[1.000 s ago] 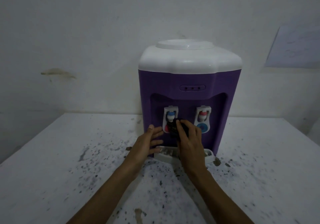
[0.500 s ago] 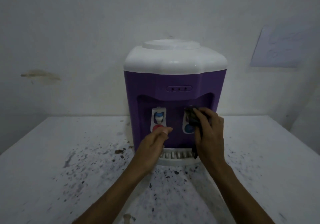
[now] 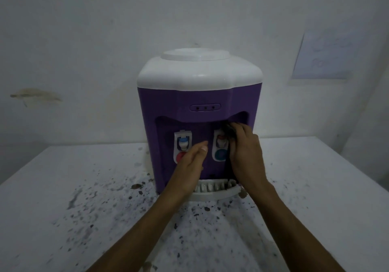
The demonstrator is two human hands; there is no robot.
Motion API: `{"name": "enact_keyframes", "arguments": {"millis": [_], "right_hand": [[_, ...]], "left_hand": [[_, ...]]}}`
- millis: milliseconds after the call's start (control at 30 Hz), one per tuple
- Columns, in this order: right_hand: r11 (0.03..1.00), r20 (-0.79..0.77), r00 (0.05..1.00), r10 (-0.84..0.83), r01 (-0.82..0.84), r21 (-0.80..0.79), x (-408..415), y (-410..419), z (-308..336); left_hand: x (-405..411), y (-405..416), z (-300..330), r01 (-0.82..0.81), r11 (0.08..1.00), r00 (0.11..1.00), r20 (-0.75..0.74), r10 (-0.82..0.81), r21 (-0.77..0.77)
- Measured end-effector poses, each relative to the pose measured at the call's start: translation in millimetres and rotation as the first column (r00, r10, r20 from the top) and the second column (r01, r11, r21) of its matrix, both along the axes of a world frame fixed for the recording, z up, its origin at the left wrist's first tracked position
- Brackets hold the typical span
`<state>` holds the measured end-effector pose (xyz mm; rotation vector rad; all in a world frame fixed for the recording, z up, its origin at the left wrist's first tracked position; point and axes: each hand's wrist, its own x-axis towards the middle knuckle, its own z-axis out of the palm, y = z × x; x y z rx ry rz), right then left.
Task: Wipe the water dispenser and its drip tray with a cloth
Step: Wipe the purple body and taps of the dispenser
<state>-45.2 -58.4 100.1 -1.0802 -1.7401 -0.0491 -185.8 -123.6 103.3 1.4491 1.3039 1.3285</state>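
I'm looking down at the purple water dispenser point(image 3: 200, 103) with its white top, standing on the speckled white worktop point(image 3: 63, 187) against the wall. The right hand point(image 3: 245, 151) is up inside the recess on the right, and the dark cloth point(image 3: 229, 131) is bunched under its fingers point(image 3: 242, 129), which curl over it and press it against the top of the right tap point(image 3: 221, 145), just under the upper edge of the recess. A dark strip of cloth seems to trail down beneath the palm toward the drip tray point(image 3: 212, 191), though it's too dim for me to be sure. The left hand point(image 3: 192, 164) is held in front of the panel between the two taps, fingers together and fairly straight, the tips up near the middle of the recess; it grips nothing, and it partly covers the red button of the left tap point(image 3: 183, 145). The white drip tray sits at the dispenser's foot, its slats showing between the two wrists.

Compared with half a second ago, the right hand has climbed: the cloth was on the front of the right tap then, and now it's above it, at the recess's top corner, so the blue button shows. The left hand has risen a little too. A pale sheet of paper point(image 3: 322, 58) hangs on the wall at right.
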Motion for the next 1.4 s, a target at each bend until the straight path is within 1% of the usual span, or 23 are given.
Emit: {"name": "enact_keyframes", "arguments": {"millis": [67, 100, 133, 233, 367, 500, 600, 733, 767, 833, 900, 967, 1033, 1167, 1267, 1333, 1400], "right_hand": [[0.993, -0.207, 0.972, 0.11, -0.116, -0.015, -1.5, -3.2, -5.9], [0.99, -0.264, 0.955, 0.133, -0.141, -0.01, -1.6, -4.7, -10.9], [0.991, -0.272, 0.954, 0.129, -0.134, 0.002, -1.0, -6.2, -16.8], [0.997, -0.14, 0.987, 0.076, -0.071, 0.039, 1.8, -6.9, -40.8], [0.999, 0.011, 1.0, 0.016, -0.016, 0.041, 7.3, -5.2, -65.8], [0.998, 0.229, 0.972, -0.055, 0.045, 0.05, 9.0, -12.1, -73.0], [0.998, 0.321, 0.947, -0.035, 0.016, 0.062, 10.6, -14.6, -70.6], [0.995, 0.37, 0.928, 0.049, -0.075, 0.058, 19.8, -13.4, -69.6], [0.995, 0.362, 0.93, 0.06, -0.085, 0.051, 21.6, -14.8, -70.7], [0.998, 0.281, 0.959, 0.041, -0.053, 0.035, 21.9, -16.0, -71.6], [1.0, 0.157, 0.988, -0.007, 0.004, 0.019, 19.4, -12.2, -68.2], [0.999, 0.101, 0.994, -0.038, 0.037, 0.012, 16.1, -6.5, -62.2], [0.999, 0.137, 0.99, -0.037, 0.035, 0.02, 13.0, -5.8, -61.7], [1.0, 0.29, 0.957, -0.017, 0.01, 0.025, 12.9, -15.8, -75.6], [0.999, 0.293, 0.956, 0.028, -0.036, 0.022, 19.0, -15.4, -70.4], [0.995, 0.318, 0.946, 0.064, -0.085, 0.051, 21.3, -17.8, -59.9], [0.99, 0.304, 0.951, 0.057, -0.093, 0.105, 16.6, -20.0, -44.6]], "left_hand": [[2.1, 3.8, 1.6, 0.017, 1.0, 1.0, 0.023, -0.016, -0.026], [2.9, 5.7, 2.1, 0.03, 0.999, 0.999, 0.034, -0.029, -0.04], [4.4, 7.0, 2.6, 0.046, 0.997, 0.998, 0.048, -0.043, -0.055], [7.3, 11.8, 0.1, 0.069, 0.99, 0.995, 0.082, -0.059, -0.123], [11.2, 16.2, -4.6, 0.077, 0.979, 0.995, 0.083, -0.063, -0.189], [12.5, 16.4, -5.8, 0.065, 0.979, 0.993, 0.107, -0.045, -0.193], [12.2, 16.0, -4.8, 0.061, 0.98, 0.992, 0.123, -0.038, -0.189], [13.0, 16.1, -4.6, 0.056, 0.981, 0.992, 0.125, -0.033, -0.187], [13.0, 16.1, -4.7, 0.059, 0.981, 0.991, 0.127, -0.036, -0.187], [12.4, 15.8, -4.7, 0.067, 0.98, 0.991, 0.126, -0.043, -0.187], [11.4, 15.6, -4.2, 0.073, 0.98, 0.991, 0.126, -0.049, -0.188], [10.7, 15.8, -3.3, 0.074, 0.978, 0.991, 0.128, -0.05, -0.193], [10.5, 16.1, -2.6, 0.075, 0.978, 0.99, 0.135, -0.049, -0.194], [11.1, 16.3, -2.7, 0.073, 0.98, 0.99, 0.131, -0.049, -0.185], [10.4, 16.4, -3.3, 0.076, 0.978, 0.99, 0.131, -0.051, -0.195], [8.4, 16.0, -4.5, 0.082, 0.977, 0.988, 0.142, -0.055, -0.196], [6.7, 15.5, -4.7, 0.08, 0.978, 0.983, 0.177, -0.046, -0.191]]}}
